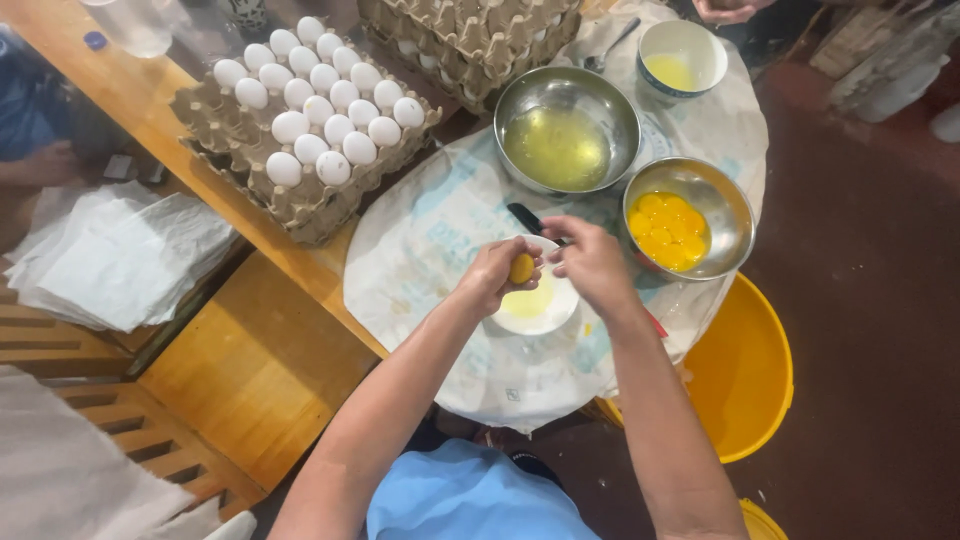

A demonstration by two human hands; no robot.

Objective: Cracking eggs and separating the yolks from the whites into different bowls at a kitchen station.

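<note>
The left hand (492, 275) has its fingers curled loosely around an egg yolk (522, 268), a round, deep orange-yellow ball resting on the fingertips, whole and glossy. It hangs directly above the small white bowl (545, 310), which serves as the centre of everything here; a pale yellowish pool of egg white lies in the bottom of that bowl. The right hand (592, 265) hovers just beside the yolk, over the bowl's far rim, fingers bent inward; whether it has hold of anything I cannot tell, since its palm faces down.

Beyond the bowl stands a large steel bowl (567, 128) of clear egg white. To the right of the white bowl sits a smaller steel bowl (688, 218) with many yolks gathered in it. To the left and further off, a tray of white eggs (310, 110) rests on stacked cardboard trays.

A dark utensil handle (524, 217) pokes out from behind the hands, the rest of it hidden. A yellow tub (745, 375) shows under the table edge, partly covered by the printed cloth (430, 230).
</note>
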